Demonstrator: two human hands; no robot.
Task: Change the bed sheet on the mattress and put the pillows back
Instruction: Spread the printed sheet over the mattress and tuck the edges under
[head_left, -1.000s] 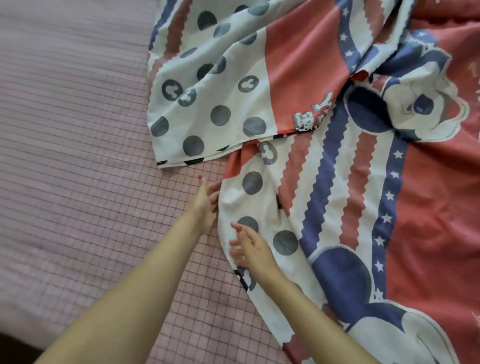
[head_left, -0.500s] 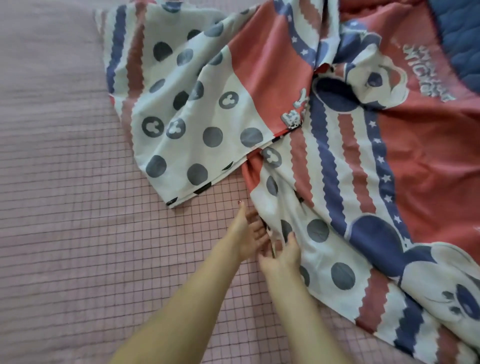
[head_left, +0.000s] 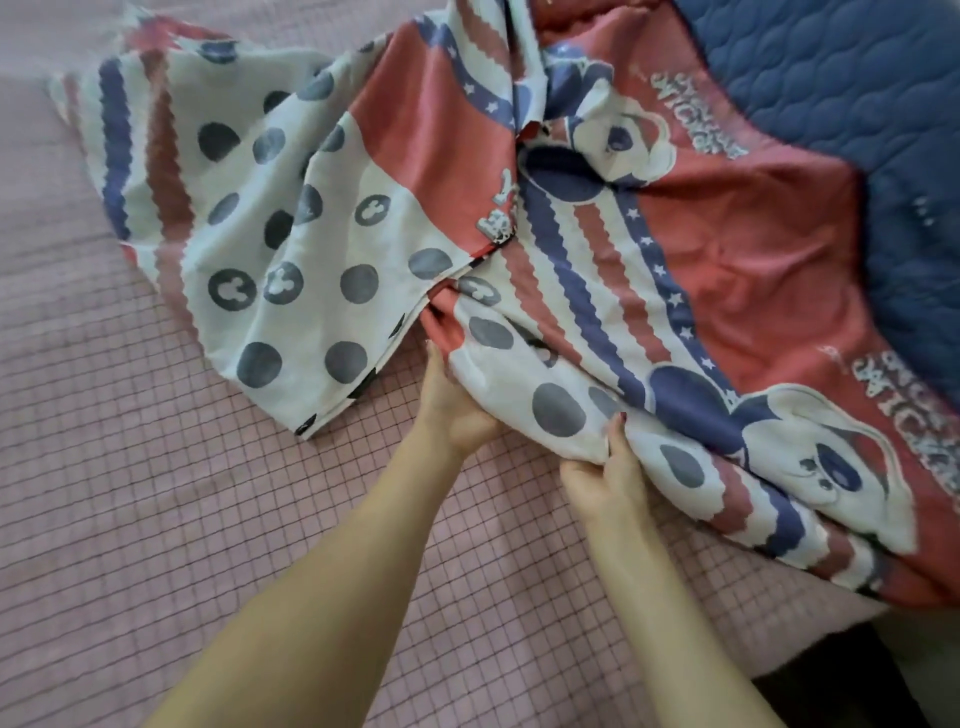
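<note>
A cartoon-print bed sheet (head_left: 727, 260) in red, white and blue with grey dots lies crumpled across the upper right of the mattress. The mattress wears a pink checked cover (head_left: 156, 493). My left hand (head_left: 452, 405) reaches under a fold at the sheet's near edge, fingers hidden in the cloth. Just to its right, my right hand (head_left: 605, 478) pinches the same edge, thumb on top of the white dotted part. No pillows are in view.
A dark blue quilted pad (head_left: 857, 104) shows at the top right beyond the sheet. The mattress edge and a dark gap (head_left: 841, 691) lie at the bottom right. The pink cover stretches bare to the left and front.
Both hands closed in on the sheet's near edge and took hold of it. The sheet has bunched and shifted left and forward, exposing the blue pad at the top right.
</note>
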